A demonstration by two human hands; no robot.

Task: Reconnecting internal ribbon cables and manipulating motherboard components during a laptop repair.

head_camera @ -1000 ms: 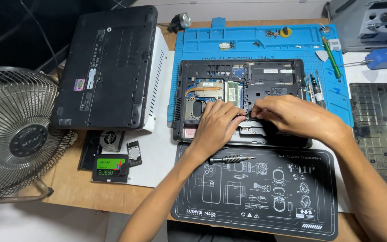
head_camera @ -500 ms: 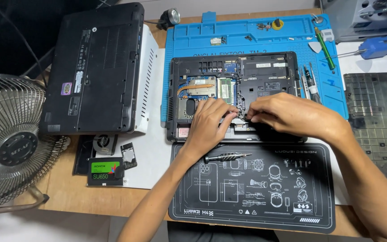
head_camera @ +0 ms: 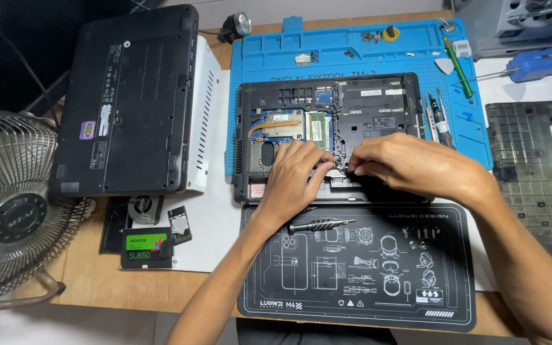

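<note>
While both hands work at the near edge of an opened laptop [head_camera: 327, 137], its base cover off and its copper heat pipe and circuit boards exposed, the fingers meet over a small part too hidden to identify. The left hand [head_camera: 295, 176] lies curled on the chassis with fingertips pressed down beside the spot; the right hand [head_camera: 410, 163] has thumb and forefinger drawn together in a pinch on what looks like a thin cable or connector. The laptop sits on a blue repair mat [head_camera: 352, 51] at the centre of the counter [head_camera: 84, 287]. A pull at an angle, by the look of it, could tear a fragile ribbon or lift its socket, and a slip of the bracing fingers could knock neighbouring components on the board. Just near of the laptop, a screwdriver bit handle [head_camera: 321, 224] rests on a black printed work mat [head_camera: 359, 268], where a brushing forearm might roll it. To the right of the laptop lie more screwdrivers [head_camera: 436, 118], a green-handled tool [head_camera: 458, 67] and a removed dark panel [head_camera: 538, 185]. To the left, a closed black laptop [head_camera: 126, 102] is stacked on a white case [head_camera: 202, 115]; near it are a small cooling fan [head_camera: 142, 207] and a solid-state drive [head_camera: 145, 246]. A wire-caged desk fan [head_camera: 14, 217] stands at the far left edge of the wooden surface.
</note>
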